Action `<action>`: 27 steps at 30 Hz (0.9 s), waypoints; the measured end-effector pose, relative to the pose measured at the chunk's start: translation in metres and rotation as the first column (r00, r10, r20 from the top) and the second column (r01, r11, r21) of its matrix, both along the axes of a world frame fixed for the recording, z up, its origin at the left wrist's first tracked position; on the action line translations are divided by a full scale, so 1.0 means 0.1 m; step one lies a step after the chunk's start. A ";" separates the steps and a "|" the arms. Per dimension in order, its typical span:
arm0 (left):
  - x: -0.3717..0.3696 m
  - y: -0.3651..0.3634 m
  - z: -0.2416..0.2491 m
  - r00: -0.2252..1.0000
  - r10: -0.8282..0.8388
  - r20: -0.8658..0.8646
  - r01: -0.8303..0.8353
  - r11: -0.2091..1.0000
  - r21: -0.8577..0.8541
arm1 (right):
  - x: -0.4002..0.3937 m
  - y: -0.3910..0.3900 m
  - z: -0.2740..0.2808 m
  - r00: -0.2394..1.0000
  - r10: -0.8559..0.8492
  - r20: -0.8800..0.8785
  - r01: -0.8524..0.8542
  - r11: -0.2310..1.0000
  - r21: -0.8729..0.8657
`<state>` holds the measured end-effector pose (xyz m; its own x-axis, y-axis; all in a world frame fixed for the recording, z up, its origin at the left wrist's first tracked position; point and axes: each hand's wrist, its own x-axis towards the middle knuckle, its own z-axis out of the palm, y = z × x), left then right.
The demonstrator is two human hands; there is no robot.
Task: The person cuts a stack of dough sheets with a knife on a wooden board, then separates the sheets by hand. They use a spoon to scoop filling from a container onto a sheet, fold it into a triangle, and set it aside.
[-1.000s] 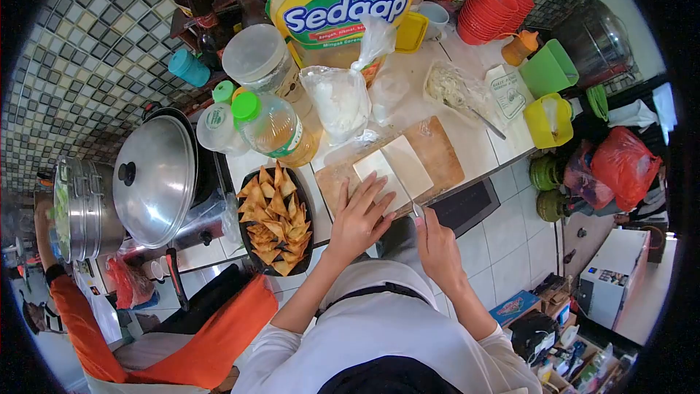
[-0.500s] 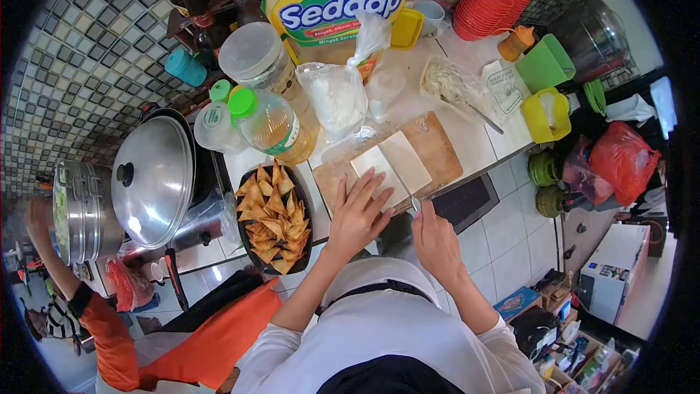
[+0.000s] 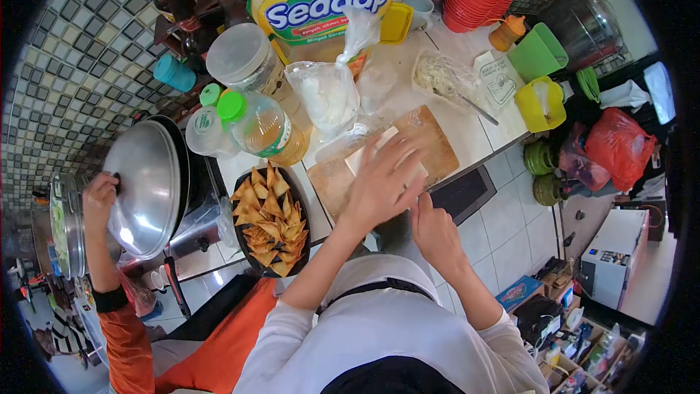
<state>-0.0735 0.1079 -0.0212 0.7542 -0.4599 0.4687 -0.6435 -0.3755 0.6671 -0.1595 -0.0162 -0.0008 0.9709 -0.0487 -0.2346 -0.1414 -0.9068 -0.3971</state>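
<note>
Left hand flat, fingers spread, pressing white sheets on cutting board, frame centre. Right hand closed, contents unclear. Judgement: hold stack steady, fingertips clear.

I wear a white long-sleeved top, its sleeves pushed up so that my forearms are bare from about the elbow down to my left hand and my right hand. Over the top lies a black apron, with a thin dark strap curving across my chest and a broad black panel lower down at the bottom of the view. The white cloth is plain, with no print or marking that I can make out, and I see no rings, watch or gloves on my hands.
</note>
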 end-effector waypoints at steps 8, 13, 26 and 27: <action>0.38 -0.31 -0.36 0.976 -0.121 0.183 0.060 0.950 0.307 | 0.03 -0.01 0.02 1.000 -0.003 -0.029 0.001 0.999 -0.038; 0.39 -0.32 -0.36 0.990 -0.113 0.089 0.089 0.966 0.242 | 0.05 -0.01 0.05 0.999 -0.008 -0.051 0.007 1.000 -0.014; 0.41 -0.37 -0.39 0.996 -0.091 -0.009 0.088 0.936 0.340 | 0.09 -0.03 0.07 0.996 -0.032 -0.078 0.036 0.998 0.048; 0.41 -0.36 -0.39 0.997 -0.083 -0.006 0.080 0.936 0.344 | 0.10 -0.03 0.08 0.996 -0.032 -0.081 0.036 0.998 0.049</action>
